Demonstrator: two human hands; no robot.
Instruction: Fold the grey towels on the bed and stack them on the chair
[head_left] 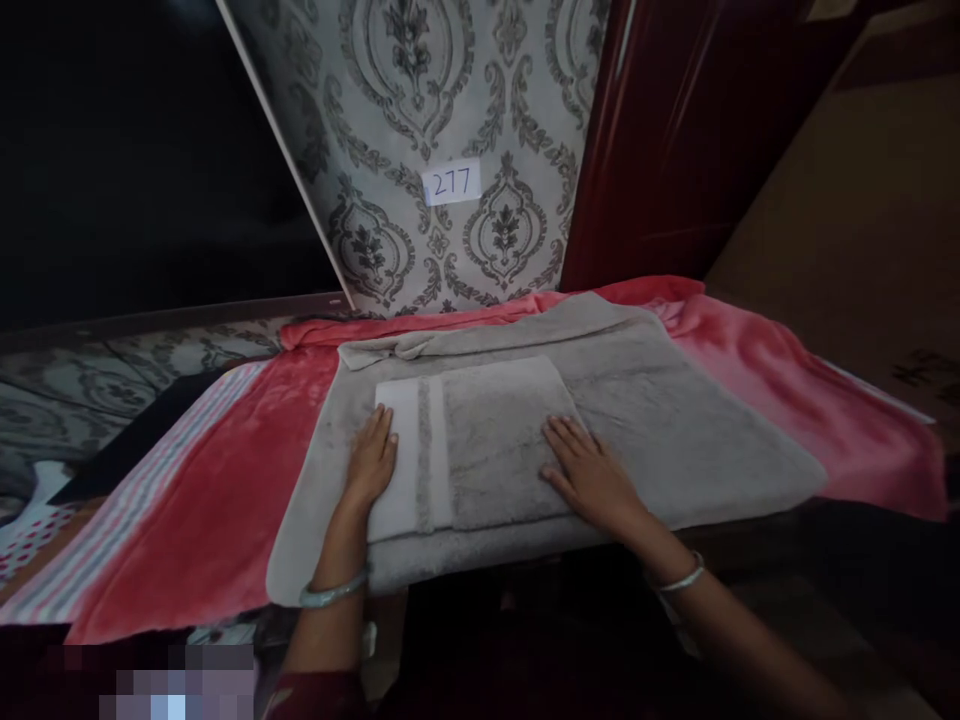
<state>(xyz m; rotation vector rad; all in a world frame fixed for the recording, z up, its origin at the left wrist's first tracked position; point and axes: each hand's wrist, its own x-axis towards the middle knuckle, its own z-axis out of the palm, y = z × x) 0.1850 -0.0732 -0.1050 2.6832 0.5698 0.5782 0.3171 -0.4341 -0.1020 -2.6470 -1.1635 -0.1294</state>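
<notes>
The towel spans between your left hand and right hand, fingers outstretched, resting flat on its edges.

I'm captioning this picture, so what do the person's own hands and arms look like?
The left hand and right hand are ungloved. On the left arm are a pale bangle and a dark maroon sleeve; the right arm has a similar pale ring, with no sleeve visible.
</notes>
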